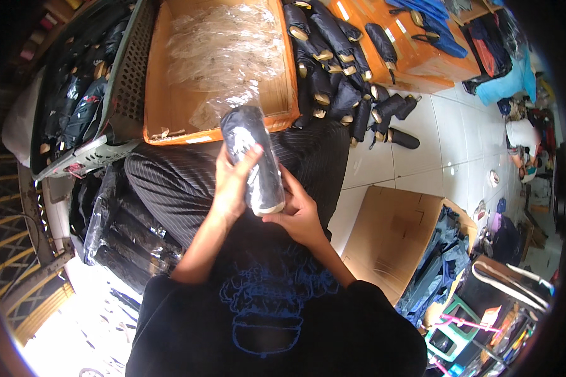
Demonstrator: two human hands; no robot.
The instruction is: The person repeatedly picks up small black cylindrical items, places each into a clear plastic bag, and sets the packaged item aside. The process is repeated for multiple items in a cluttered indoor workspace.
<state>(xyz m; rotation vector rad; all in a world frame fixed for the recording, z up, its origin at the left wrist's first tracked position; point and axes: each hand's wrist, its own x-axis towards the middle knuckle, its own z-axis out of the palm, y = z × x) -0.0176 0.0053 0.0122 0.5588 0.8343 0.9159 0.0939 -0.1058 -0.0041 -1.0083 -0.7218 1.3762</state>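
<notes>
A black folded umbrella (261,169) in a clear plastic sleeve (240,99) is held upright-tilted over my lap, its pale handle end toward me. My left hand (234,179) grips its left side, the thumb lying across the front. With bent fingers, my right hand (299,210) holds the lower right side and the pale end. The sleeve's loose end reaches past the umbrella toward an orange-edged cardboard box (282,119), where many clear plastic sleeves (223,44) lie in a crinkled heap.
Black folded umbrellas (346,94) lie piled on the tiled floor (415,166) right of the box. A grey crate (122,94) of packed umbrellas stands at left, above bagged black bundles (129,242). An open carton (390,245) with blue-grey fabric sits right. Another person (523,141) is far right.
</notes>
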